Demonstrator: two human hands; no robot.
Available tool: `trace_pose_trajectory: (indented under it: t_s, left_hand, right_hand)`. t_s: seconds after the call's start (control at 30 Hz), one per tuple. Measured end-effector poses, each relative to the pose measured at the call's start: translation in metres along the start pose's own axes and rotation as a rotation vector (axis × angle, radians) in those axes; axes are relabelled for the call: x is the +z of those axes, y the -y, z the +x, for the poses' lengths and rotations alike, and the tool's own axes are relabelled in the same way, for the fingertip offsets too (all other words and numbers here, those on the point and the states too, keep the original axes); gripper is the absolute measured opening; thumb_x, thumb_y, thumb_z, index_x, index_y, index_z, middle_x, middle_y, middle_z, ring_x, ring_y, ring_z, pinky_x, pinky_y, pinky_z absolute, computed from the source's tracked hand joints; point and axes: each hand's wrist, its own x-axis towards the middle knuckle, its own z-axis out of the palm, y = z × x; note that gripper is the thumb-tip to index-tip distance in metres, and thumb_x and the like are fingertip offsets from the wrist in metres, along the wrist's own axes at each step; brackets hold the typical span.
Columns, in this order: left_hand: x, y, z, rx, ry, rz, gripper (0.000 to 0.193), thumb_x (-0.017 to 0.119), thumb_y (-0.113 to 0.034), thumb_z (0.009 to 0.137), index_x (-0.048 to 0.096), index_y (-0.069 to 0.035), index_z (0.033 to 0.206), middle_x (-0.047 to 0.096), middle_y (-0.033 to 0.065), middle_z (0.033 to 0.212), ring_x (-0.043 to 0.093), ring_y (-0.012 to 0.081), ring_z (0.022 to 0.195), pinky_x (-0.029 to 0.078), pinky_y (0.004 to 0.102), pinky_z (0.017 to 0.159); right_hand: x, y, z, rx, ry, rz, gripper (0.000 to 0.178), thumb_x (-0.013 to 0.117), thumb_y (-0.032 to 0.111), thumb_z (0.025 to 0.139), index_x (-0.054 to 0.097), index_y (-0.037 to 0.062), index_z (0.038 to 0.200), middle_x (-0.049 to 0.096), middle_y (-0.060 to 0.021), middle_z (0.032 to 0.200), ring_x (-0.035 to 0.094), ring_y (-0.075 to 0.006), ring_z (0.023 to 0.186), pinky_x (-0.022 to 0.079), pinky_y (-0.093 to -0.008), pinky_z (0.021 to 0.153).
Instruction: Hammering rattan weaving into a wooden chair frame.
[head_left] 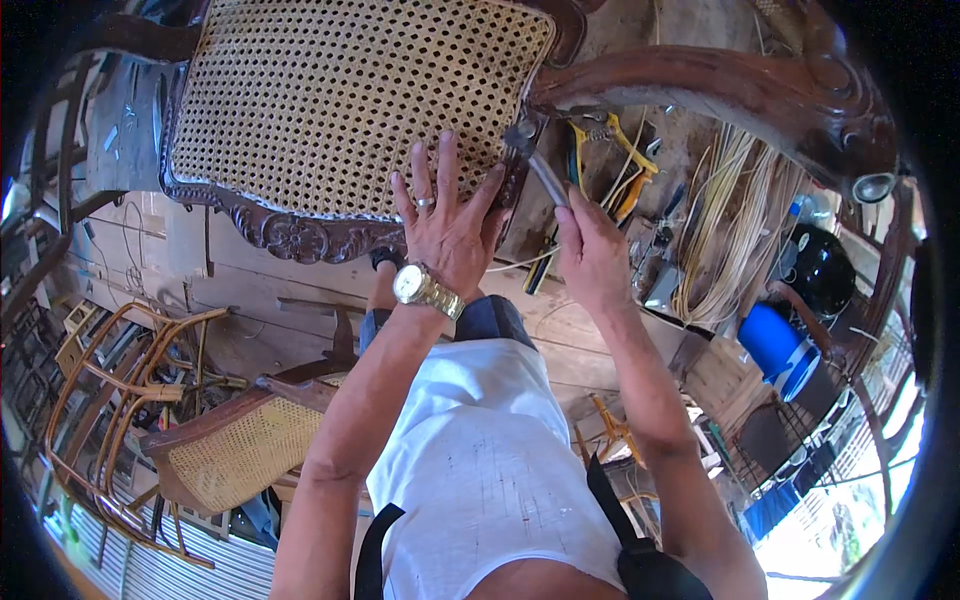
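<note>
A woven cane panel [330, 105] fills the dark carved wooden frame [290, 235] of a chair in front of me. My left hand [447, 235] lies flat on the panel's near right part, fingers spread, with a watch on the wrist. To its right, my right hand [597, 250] is closed round the handle of a hammer [546, 178]. The hammer's head is at the right edge of the frame, close to my left index finger. I cannot tell whether it touches the wood. From the frame's right side a thick curved wooden chair part [700, 75] reaches out.
Yellow-handled cutters [628, 198] lie right of the frame, near a bundle of loose cane strands [725, 220]. A shiny black helmet-like object [822, 270] and a blue container [768, 345] stand farther right. Another cane-panelled chair [240, 450] and a rattan frame [125, 385] are at lower left.
</note>
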Motion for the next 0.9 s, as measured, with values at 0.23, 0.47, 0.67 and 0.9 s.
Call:
trace_pose_trajectory:
  t_s: [0.23,0.47,0.67,0.9]
  left_hand:
    - [-0.013,0.012,0.006,0.041,-0.087,-0.099,0.048,0.073,-0.045,0.088,0.067,-0.026,0.131,0.021,0.0208,0.167,0.015,0.0491,0.153,0.016,0.0667,0.119]
    - [-0.009,0.0,0.055,0.146,-0.073,-0.054,0.051,0.068,-0.05,0.091,0.064,-0.026,0.135,0.02,0.0213,0.167,0.016,0.0507,0.151,0.016,0.0674,0.12]
    - [-0.011,-0.005,0.043,0.202,-0.015,0.079,0.048,0.069,-0.049,0.091,0.067,-0.022,0.131,0.022,0.0155,0.168,0.019,0.0441,0.152,0.015,0.0677,0.12]
    - [-0.022,-0.013,0.032,0.133,-0.012,0.069,0.052,0.069,-0.053,0.09,0.068,-0.017,0.128,0.025,0.0216,0.164,0.018,0.0502,0.15,0.017,0.0683,0.118]
  right_hand:
    - [-0.041,-0.008,-0.049,0.442,-0.046,0.271,0.028,0.062,0.019,0.102,0.063,0.0003,0.123,0.065,-0.0114,0.082,0.062,-0.0168,0.069,0.05,-0.0321,0.062]
    - [-0.048,-0.136,-0.108,0.589,-0.27,0.138,0.03,0.064,0.026,0.102,0.064,0.0009,0.119,0.061,-0.0064,0.077,0.054,-0.0134,0.066,0.046,-0.0312,0.06]
    - [-0.043,-0.153,-0.111,0.651,-0.303,-0.014,0.031,0.063,0.03,0.103,0.065,0.0023,0.118,0.061,-0.0068,0.082,0.054,-0.0142,0.07,0.047,-0.0323,0.065]
    - [-0.024,-0.15,-0.115,0.611,-0.318,0.006,0.03,0.06,0.029,0.105,0.064,0.0019,0.118,0.059,-0.0064,0.082,0.053,-0.015,0.07,0.046,-0.032,0.067]
